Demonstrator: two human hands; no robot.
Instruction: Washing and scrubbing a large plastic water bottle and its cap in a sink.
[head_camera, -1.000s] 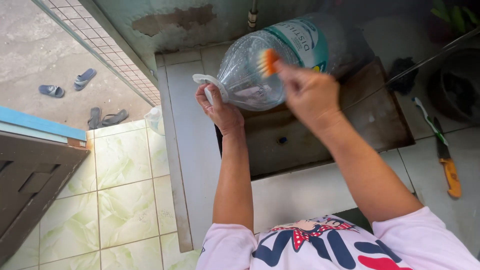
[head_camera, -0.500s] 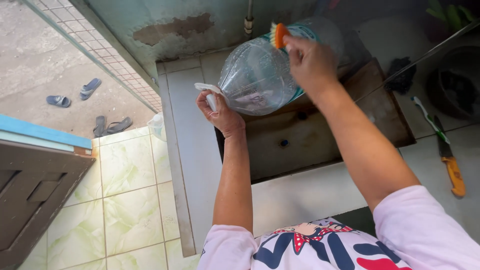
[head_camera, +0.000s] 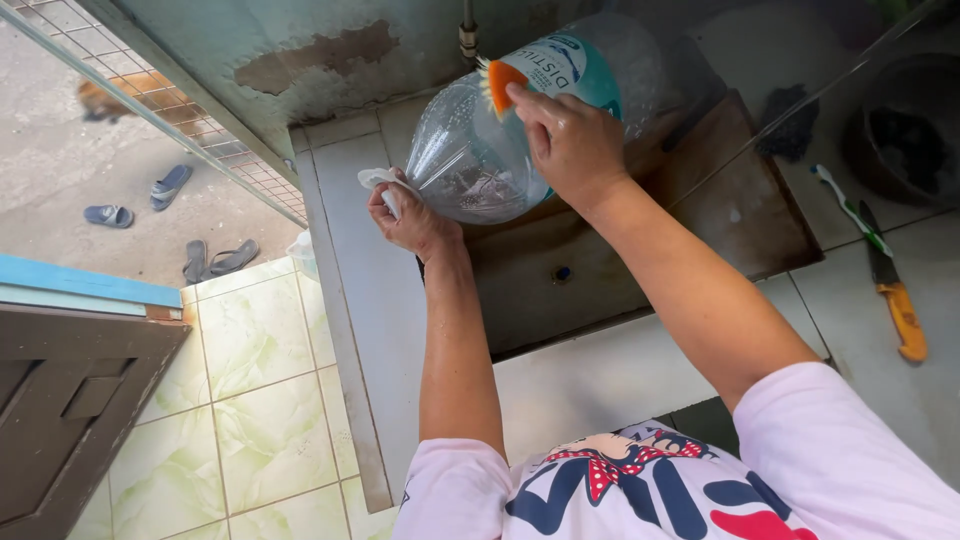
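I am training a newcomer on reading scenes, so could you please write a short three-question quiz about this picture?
1. True or false: the right hand presses an orange brush against the bottle.
2. What does the left hand grip?
A. the knife
B. the bottle's capped neck
C. the toothbrush
3. Fill in: the bottle lies on its side over the ____.

Key
1. True.
2. B; the hand closes round the neck at the white cap.
3. Sink; its drain hole shows below the bottle.
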